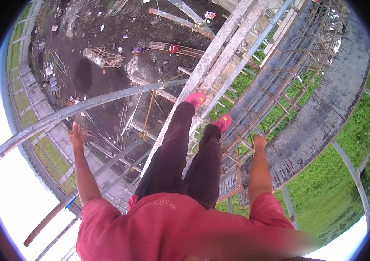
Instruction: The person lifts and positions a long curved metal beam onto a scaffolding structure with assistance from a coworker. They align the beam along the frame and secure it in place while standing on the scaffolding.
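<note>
My left hand point(75, 135) is held out at the left with its fingers apart and nothing in them. Just beyond it runs a curved-looking grey scaffold pipe point(102, 95), which the hand does not appear to touch. My right hand point(260, 141) is at the rebar cage point(280, 106), close to the inner edge of a dark formwork panel point(306, 117). Its fingers are too small and too turned away to show whether they grip a bar. My pink shoes stand apart, one on a pale wooden plank point(206, 71), the other beside the rebar cage.
Far below on the left lies dark ground point(106, 30) with scattered timber and debris. A person in red point(173, 48) is down there by a ladder-like frame point(189, 52). A blue-grey pipe point(245, 58) runs beside the planks. Green grass point(337, 174) lies below at the right.
</note>
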`<control>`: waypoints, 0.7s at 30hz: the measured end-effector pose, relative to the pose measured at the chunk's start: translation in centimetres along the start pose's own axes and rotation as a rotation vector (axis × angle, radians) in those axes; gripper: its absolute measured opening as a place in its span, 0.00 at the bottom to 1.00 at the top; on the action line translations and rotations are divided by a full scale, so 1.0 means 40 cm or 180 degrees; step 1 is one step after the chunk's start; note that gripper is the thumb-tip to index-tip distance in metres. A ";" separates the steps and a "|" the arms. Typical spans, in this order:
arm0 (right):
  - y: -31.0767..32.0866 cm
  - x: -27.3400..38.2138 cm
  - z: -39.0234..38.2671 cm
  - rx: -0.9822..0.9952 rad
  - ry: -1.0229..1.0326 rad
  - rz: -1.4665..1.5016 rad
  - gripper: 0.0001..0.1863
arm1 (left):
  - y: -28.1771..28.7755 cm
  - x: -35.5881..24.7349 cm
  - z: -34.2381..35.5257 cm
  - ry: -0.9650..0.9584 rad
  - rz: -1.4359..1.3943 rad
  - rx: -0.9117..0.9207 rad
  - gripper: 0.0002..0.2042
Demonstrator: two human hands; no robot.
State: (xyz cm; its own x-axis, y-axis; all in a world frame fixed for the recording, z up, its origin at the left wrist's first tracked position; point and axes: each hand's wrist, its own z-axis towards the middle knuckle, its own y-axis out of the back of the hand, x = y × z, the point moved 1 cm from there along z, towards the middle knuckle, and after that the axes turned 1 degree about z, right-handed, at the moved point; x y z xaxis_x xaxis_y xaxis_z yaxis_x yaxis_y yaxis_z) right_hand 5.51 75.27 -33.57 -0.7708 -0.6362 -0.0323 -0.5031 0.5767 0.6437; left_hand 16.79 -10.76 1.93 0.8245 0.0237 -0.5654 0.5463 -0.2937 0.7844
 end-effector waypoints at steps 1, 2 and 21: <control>0.007 0.031 -0.009 -0.0040 0.0007 -0.0089 0.51 | 0.029 -0.044 0.017 -0.0210 -0.0286 0.0205 0.58; 0.018 0.056 -0.020 -0.0081 0.0026 -0.0147 0.51 | 0.059 -0.086 0.032 -0.0397 -0.0563 0.0304 0.62; 0.298 0.403 -0.206 -0.0108 0.1245 -0.0225 0.35 | 0.268 -0.412 0.318 -0.0852 -0.1797 -0.1987 0.23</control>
State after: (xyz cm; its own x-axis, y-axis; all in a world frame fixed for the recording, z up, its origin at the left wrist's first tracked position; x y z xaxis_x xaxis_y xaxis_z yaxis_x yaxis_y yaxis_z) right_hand -9.68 67.67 -20.11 -0.5245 -0.8246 0.2120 -0.5312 0.5116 0.6754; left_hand 7.20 -26.44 16.40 0.3876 -0.2399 -0.8901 0.9070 0.2716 0.3218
